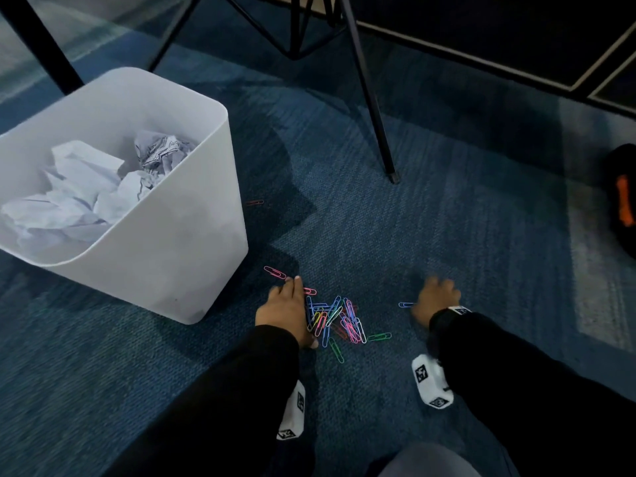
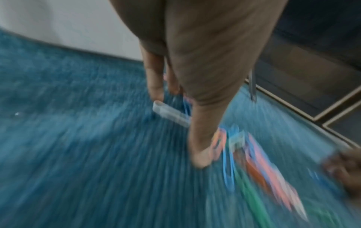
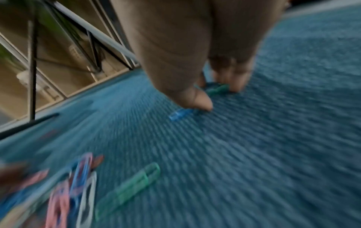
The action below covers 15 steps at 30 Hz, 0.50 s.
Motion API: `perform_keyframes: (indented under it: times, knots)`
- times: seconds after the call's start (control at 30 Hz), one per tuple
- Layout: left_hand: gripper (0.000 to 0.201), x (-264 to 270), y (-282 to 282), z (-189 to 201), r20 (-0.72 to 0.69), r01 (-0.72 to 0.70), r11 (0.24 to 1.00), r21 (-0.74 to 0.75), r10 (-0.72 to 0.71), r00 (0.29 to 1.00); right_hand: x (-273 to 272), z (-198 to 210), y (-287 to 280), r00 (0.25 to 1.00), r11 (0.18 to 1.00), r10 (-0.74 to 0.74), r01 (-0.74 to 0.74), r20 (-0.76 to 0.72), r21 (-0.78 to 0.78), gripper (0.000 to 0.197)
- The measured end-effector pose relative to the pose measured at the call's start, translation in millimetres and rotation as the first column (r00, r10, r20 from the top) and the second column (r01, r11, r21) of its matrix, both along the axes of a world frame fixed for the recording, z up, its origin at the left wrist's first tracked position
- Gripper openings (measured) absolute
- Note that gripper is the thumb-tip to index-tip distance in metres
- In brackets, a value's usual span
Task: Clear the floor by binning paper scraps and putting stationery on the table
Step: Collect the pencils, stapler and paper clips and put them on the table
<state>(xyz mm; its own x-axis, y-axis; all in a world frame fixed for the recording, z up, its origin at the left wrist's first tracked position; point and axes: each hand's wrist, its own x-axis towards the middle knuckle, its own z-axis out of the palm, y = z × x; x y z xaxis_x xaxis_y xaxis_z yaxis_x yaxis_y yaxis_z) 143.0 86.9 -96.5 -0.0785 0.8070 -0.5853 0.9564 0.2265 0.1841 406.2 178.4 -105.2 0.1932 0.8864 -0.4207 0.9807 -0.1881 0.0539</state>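
A heap of coloured paper clips (image 1: 339, 321) lies on the blue carpet (image 1: 447, 218) in front of me. My left hand (image 1: 287, 309) stands on its edge against the heap's left side, fingers straight and together; the blurred left wrist view shows the left hand (image 2: 197, 117) touching the carpet beside the clips (image 2: 254, 162). My right hand (image 1: 437, 297) is palm down to the right of the heap. In the right wrist view, the right hand (image 3: 201, 98) presses a blue clip (image 3: 179, 115) with the thumb, and its fingers rest on a green clip (image 3: 216, 90). The white bin (image 1: 172, 235) at left holds crumpled paper (image 1: 86, 187).
Stray clips lie apart from the heap: a pink one (image 1: 274, 272) and a dark red one (image 1: 254, 202) near the bin, green ones (image 1: 378, 336) to the right. Black table legs (image 1: 373, 108) stand behind. A black and orange bag (image 1: 623, 201) sits at far right.
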Motion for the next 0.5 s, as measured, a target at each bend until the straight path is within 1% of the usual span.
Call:
perform_keyframes:
  times: [0.07,0.1,0.17,0.23,0.3,0.37,0.4,0.43,0.47,0.5]
  knots:
    - [0.136,-7,7,0,-0.009,0.026,1.0,0.005,-0.026,1.0,0,-4,-12,0.998,1.0,-0.018,0.016,-0.063,-0.022,0.058]
    - [0.138,-11,11,0,-0.04,0.048,0.999,0.013,-0.047,0.998,-6,-7,-20,0.995,1.0,-0.013,0.011,-0.099,-0.018,0.057]
    - [0.144,-18,16,0,-0.126,0.072,0.997,0.035,-0.067,0.99,-25,-10,-36,0.99,0.999,0.038,-0.039,-0.136,-0.01,0.053]
    - [0.15,-23,19,-5,-0.126,0.056,0.998,0.02,-0.053,0.991,-48,-15,-49,0.975,0.995,0.102,-0.103,-0.198,0.007,0.055]
    - [0.151,-28,20,-8,-0.072,0.025,0.999,-0.028,-0.027,0.997,-69,-17,-54,0.924,0.984,0.164,-0.18,-0.347,-0.014,0.054]
    - [0.146,-33,19,-10,-0.053,0.017,1.0,-0.021,-0.018,0.998,-78,-12,-48,0.852,0.966,0.207,-0.255,-0.481,-0.034,0.049]
    - [0.143,-33,17,-10,-0.058,0.021,1.0,-0.003,-0.021,0.998,-76,-7,-42,0.838,0.964,0.219,-0.266,-0.5,-0.023,0.049]
    - [0.139,-32,14,-9,-0.058,0.019,1.0,0.015,-0.018,0.998,-70,-3,-36,0.849,0.966,0.218,-0.258,-0.482,-0.017,0.052]
    - [0.135,-30,12,-9,-0.048,0.01,1.0,0.026,-0.009,0.999,-63,3,-31,0.879,0.971,0.194,-0.234,-0.435,-0.041,0.058]
    - [0.129,-28,8,-9,-0.024,-0.006,1.0,0.029,0.006,1.0,-56,7,-28,0.915,0.973,0.161,-0.21,-0.371,-0.098,0.065]
